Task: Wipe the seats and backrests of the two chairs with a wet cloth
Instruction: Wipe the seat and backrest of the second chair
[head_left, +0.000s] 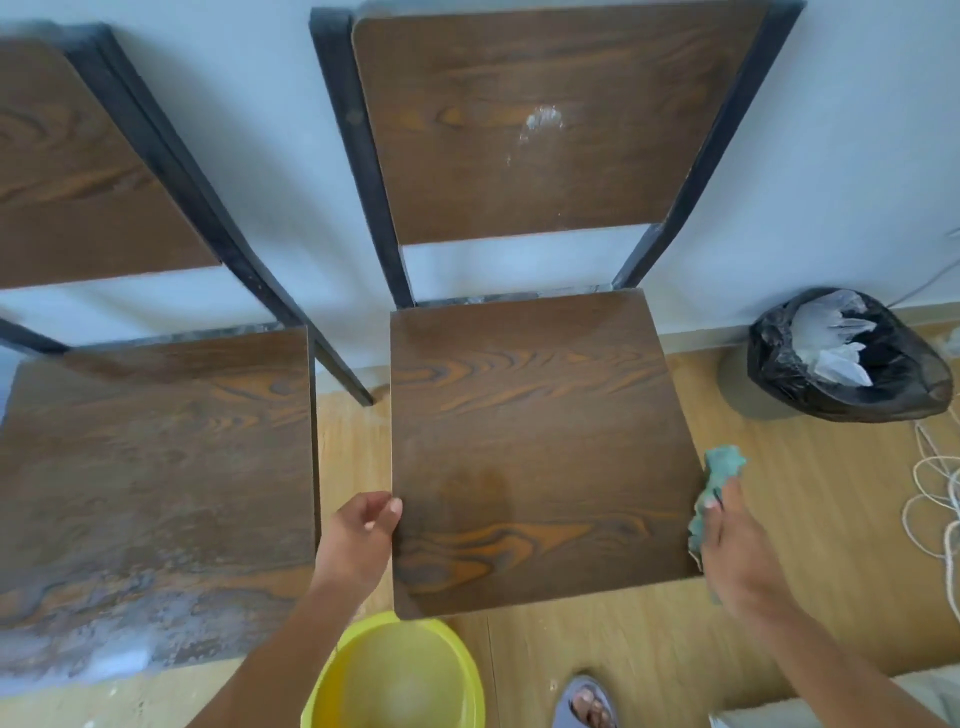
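While left hand (363, 530) steadies seat (535, 447), right hand (737, 545) presses cloth (719, 470).

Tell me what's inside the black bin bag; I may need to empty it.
The black bin bag holds crumpled clear or white plastic on top. Anything beneath it is hidden.

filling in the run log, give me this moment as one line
left hand grips right seat edge | right hand holds cloth at other edge | backrest white smear | left seat dusty | bowl below
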